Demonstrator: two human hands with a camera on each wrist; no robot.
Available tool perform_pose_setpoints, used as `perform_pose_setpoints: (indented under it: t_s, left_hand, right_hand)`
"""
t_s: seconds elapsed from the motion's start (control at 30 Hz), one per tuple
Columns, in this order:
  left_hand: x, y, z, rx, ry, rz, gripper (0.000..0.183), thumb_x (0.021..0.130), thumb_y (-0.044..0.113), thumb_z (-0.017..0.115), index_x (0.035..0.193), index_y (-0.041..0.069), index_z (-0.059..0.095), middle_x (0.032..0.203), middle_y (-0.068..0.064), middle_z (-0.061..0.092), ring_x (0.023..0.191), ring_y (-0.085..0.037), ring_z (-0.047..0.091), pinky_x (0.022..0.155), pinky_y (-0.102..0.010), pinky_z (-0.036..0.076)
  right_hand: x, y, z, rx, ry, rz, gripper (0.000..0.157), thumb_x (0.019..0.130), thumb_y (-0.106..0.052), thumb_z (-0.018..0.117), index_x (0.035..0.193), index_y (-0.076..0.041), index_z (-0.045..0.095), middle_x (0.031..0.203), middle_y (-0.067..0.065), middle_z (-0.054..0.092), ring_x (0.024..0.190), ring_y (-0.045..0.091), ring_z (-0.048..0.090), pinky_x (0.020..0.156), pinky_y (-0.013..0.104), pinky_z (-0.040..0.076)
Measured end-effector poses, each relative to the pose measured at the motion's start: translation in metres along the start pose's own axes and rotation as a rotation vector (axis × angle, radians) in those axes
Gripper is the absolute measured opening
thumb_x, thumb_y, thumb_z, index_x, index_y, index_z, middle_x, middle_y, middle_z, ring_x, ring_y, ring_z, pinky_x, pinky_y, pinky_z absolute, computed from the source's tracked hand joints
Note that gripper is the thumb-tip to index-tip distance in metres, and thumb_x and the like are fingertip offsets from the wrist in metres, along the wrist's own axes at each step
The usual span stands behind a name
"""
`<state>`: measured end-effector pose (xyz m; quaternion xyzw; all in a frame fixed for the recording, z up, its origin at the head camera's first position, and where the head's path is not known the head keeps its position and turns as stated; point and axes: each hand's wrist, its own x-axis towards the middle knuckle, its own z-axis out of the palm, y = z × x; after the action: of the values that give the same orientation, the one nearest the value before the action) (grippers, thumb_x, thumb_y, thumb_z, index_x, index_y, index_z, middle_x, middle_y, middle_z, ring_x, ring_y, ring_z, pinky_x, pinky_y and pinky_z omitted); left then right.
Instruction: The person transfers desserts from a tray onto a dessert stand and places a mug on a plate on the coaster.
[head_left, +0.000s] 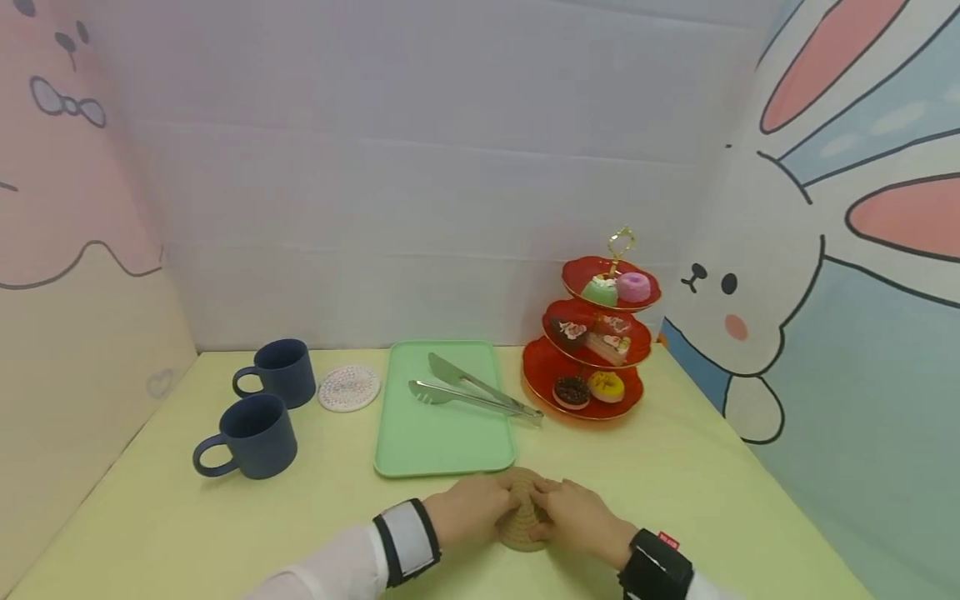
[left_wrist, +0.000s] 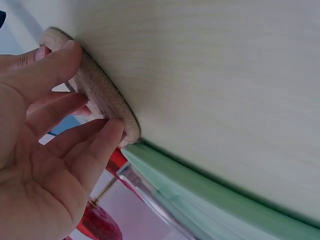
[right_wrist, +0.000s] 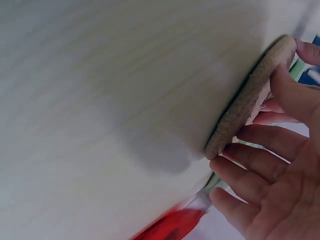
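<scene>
In the head view, a round tan woven coaster (head_left: 519, 535) lies at the tabletop, just in front of the green tray (head_left: 446, 454). My left hand (head_left: 472, 507) pinches its left side while my right hand (head_left: 583, 518) holds it from the right. The left wrist view shows the coaster's rim (left_wrist: 120, 102) close against the table, with left thumb and fingertips on it. From the right wrist, the coaster (right_wrist: 242, 102) appears edge-on, the right thumb and several fingers along its rim. Its underside is hidden.
Metal tongs (head_left: 480, 398) lie across the tray, their end past its right edge. Two dark blue mugs (head_left: 283, 373) and a white patterned coaster (head_left: 349, 388) stand left. A red three-tier stand (head_left: 536, 367) at back right holds cakes and donuts. Walls (head_left: 420, 208) enclose the table.
</scene>
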<state>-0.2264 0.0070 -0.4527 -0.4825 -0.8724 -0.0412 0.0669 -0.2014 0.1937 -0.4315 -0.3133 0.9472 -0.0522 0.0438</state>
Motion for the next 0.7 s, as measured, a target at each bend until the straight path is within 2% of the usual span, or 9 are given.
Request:
perform_pose_setpoints:
  t_s: [0.17,0.3,0.43,0.53,0.6,0.7]
  left_hand:
    - [0.050,0.007,0.010,-0.020,-0.041,-0.027,0.025,0.081,0.012,0.064,0.107,0.015,0.065,0.101,-0.004,0.063,0.074,-0.017,0.064,0.063,-0.030,0.055]
    - [0.091,0.018,0.016,0.006,-0.040,-0.069,0.021,0.085,0.013,0.061,0.104,0.017,0.066,0.098,-0.004,0.068,0.075,-0.019,0.064,0.066,-0.031,0.055]
    - [0.129,0.032,0.021,0.061,-0.014,-0.132,0.014,0.084,0.012,0.060,0.094,0.016,0.070,0.089,-0.002,0.070,0.075,-0.017,0.064,0.065,-0.030,0.055]
    - [0.151,0.044,0.024,0.065,0.001,-0.167,0.013,0.085,0.012,0.060,0.091,0.016,0.070,0.087,-0.002,0.066,0.073,-0.017,0.063,0.064,-0.029,0.055]
    - [0.164,0.051,0.029,0.059,0.013,-0.176,0.013,0.085,0.011,0.060,0.091,0.015,0.071,0.088,-0.001,0.064,0.073,-0.017,0.063,0.064,-0.028,0.055]
    - [0.183,0.060,0.037,0.060,0.030,-0.185,0.014,0.085,0.011,0.060,0.092,0.016,0.070,0.089,0.000,0.063,0.074,-0.016,0.062,0.067,-0.028,0.056]
  right_hand:
    - [-0.014,0.038,-0.007,0.044,0.011,0.115,0.049,0.076,-0.027,0.069,0.110,0.007,0.061,0.117,0.024,0.061,0.092,0.038,0.062,0.076,0.051,0.052]
    - [-0.026,0.069,-0.009,0.079,0.043,0.217,0.049,0.076,-0.022,0.070,0.110,0.010,0.059,0.115,0.027,0.061,0.091,0.041,0.061,0.076,0.054,0.052]
    - [-0.035,0.099,-0.010,0.080,0.108,0.310,0.032,0.074,-0.017,0.072,0.094,0.006,0.062,0.089,0.020,0.066,0.077,0.037,0.062,0.068,0.053,0.051]
    - [-0.042,0.118,-0.011,0.078,0.136,0.369,0.021,0.073,-0.015,0.073,0.084,-0.002,0.060,0.072,0.011,0.062,0.068,0.034,0.060,0.061,0.050,0.050]
    - [-0.048,0.130,-0.011,0.071,0.165,0.383,0.019,0.072,-0.013,0.073,0.078,-0.004,0.058,0.067,0.007,0.060,0.064,0.029,0.059,0.057,0.047,0.049]
    - [-0.056,0.145,-0.011,0.065,0.213,0.368,0.026,0.069,-0.009,0.075,0.069,-0.006,0.049,0.059,0.002,0.049,0.056,0.022,0.050,0.051,0.040,0.043]
